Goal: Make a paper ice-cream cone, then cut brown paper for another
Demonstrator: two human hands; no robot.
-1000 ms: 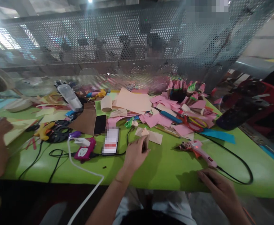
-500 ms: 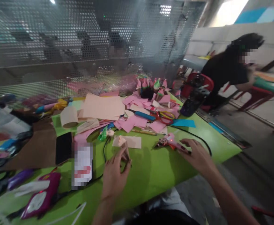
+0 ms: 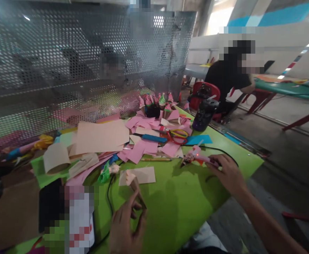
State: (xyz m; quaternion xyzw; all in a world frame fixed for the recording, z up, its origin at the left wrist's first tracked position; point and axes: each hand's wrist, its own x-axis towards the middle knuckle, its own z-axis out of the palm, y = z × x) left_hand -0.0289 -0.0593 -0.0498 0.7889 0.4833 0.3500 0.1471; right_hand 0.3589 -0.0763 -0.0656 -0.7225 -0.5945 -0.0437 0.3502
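My left hand [image 3: 126, 224] pinches a small brown paper cone [image 3: 136, 187] with a pale, peach-coloured swirled tip. The cone leans away from me, its tip in front of a beige paper strip [image 3: 147, 174] on the green table. At the right, my right hand [image 3: 227, 173] has its fingers closed on the handle end of a pink hot glue gun [image 3: 196, 157]. A small red light glows on the gun, and its dirty nozzle points left. Behind the paper strip, a green and pale crumpled piece [image 3: 105, 173] lies near a black cable.
Pink paper pieces [image 3: 143, 150], scissors [image 3: 177, 137] and a blue-handled cutter [image 3: 154, 138] cover the back. Finished-looking paper cones [image 3: 149, 101] stand in a dark holder. Phones [image 3: 51, 204] lie at left. A person in black [image 3: 223, 77] sits beyond a dark bottle [image 3: 204, 114].
The view has turned right and shifted. My right hand has closed further around the glue gun's handle. My left hand still holds the cone, now lower in view.
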